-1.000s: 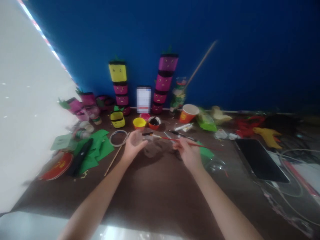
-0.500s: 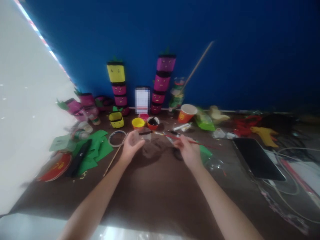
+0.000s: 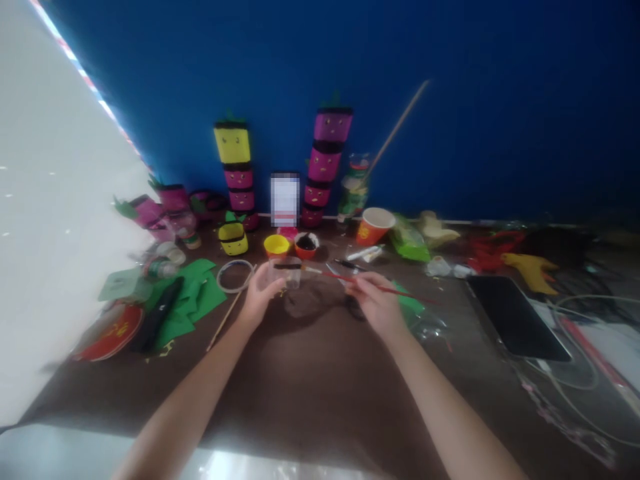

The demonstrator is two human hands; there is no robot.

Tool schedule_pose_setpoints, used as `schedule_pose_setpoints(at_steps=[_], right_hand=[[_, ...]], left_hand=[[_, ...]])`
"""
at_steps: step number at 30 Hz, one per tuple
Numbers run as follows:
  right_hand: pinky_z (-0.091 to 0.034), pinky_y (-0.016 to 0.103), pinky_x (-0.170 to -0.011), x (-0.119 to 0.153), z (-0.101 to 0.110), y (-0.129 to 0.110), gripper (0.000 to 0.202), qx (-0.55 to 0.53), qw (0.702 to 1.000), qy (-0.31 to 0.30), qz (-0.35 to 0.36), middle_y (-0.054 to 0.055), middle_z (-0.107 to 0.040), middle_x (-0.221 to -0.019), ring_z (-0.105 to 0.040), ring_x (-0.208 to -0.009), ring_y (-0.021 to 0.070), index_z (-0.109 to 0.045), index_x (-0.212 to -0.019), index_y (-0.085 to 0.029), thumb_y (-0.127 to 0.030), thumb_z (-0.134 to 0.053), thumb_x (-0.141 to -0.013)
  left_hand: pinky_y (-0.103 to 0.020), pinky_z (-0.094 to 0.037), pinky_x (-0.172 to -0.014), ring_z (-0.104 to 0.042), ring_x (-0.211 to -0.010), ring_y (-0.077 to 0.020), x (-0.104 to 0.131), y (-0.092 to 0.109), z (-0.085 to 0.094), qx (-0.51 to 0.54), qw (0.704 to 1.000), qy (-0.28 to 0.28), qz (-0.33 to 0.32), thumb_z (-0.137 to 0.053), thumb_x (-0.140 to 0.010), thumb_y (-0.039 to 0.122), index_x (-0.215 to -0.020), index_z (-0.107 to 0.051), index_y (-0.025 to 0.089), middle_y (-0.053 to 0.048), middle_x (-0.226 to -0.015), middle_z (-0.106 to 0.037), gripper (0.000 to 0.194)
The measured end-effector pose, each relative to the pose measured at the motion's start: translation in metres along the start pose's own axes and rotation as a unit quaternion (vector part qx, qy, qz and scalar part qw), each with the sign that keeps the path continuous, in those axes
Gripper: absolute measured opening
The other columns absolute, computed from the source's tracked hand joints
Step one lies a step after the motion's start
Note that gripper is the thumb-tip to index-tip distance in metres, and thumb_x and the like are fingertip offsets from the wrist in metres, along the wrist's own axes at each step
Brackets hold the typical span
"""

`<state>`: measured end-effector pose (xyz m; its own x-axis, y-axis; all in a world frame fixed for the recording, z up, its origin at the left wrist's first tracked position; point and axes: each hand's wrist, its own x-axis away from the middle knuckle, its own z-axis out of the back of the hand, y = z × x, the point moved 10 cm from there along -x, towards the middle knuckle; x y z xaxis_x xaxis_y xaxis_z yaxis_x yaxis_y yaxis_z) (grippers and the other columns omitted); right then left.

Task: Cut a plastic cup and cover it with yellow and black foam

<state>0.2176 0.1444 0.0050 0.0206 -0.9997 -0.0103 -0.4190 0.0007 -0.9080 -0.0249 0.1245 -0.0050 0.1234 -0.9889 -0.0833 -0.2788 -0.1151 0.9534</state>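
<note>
My left hand (image 3: pixel 261 293) is closed around a small clear plastic cup (image 3: pixel 291 275) that has a black painted band near its upper edge. Between the fingers of my right hand (image 3: pixel 375 300) is a thin red paintbrush (image 3: pixel 340 276), its bristle end pointing left, just short of the cup. Right behind the cup stand a pot of yellow paint (image 3: pixel 277 245) and a pot of black paint (image 3: pixel 307 245). A small painted yellow cup with a face (image 3: pixel 233 239) sits to their left.
Two stacks of painted cups, one topped yellow (image 3: pixel 233 145) and one purple (image 3: pixel 325 163), lean by the blue wall around a phone (image 3: pixel 285 200). Green sheets (image 3: pixel 193 300) lie left; a tablet (image 3: pixel 517 320), a yellow glue gun (image 3: pixel 530 268) and cables lie right. A paper cup (image 3: pixel 375 227) stands behind.
The clear cup has turned in my left hand, so its black band faces me more squarely. The brush tip has shifted slightly down, and both arms stay nearly where they were.
</note>
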Motion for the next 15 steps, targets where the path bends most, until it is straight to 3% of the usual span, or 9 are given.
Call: schedule_pose_setpoints(at_steps=[9, 15], right_hand=[[-0.053, 0.025, -0.058, -0.002, 0.006, 0.003, 0.015, -0.003, 1.000, 0.015, -0.003, -0.003, -0.066, -0.059, -0.064, -0.059, 0.0117, -0.066, -0.065, -0.022, -0.031, -0.077, -0.060], [-0.052, 0.022, -0.058, -0.010, 0.023, -0.004, 0.016, -0.027, 0.997, 0.069, 0.038, -0.003, -0.066, -0.060, -0.063, -0.059, 0.0101, -0.067, -0.066, -0.022, -0.030, -0.078, -0.059]], left_hand=[[-0.036, -0.046, -0.088, -0.063, -0.096, -0.0235, -0.001, -0.004, 0.003, 0.008, 1.000, 0.002, 0.001, -0.071, -0.067, 0.037, -0.110, -0.059, 0.017, -0.008, -0.103, -0.067, 0.049], [-0.037, -0.048, -0.085, -0.065, -0.092, -0.0224, -0.003, -0.006, 0.008, 0.041, 0.999, 0.030, 0.013, -0.073, -0.064, 0.037, -0.109, -0.057, 0.018, -0.008, -0.100, -0.068, 0.051]])
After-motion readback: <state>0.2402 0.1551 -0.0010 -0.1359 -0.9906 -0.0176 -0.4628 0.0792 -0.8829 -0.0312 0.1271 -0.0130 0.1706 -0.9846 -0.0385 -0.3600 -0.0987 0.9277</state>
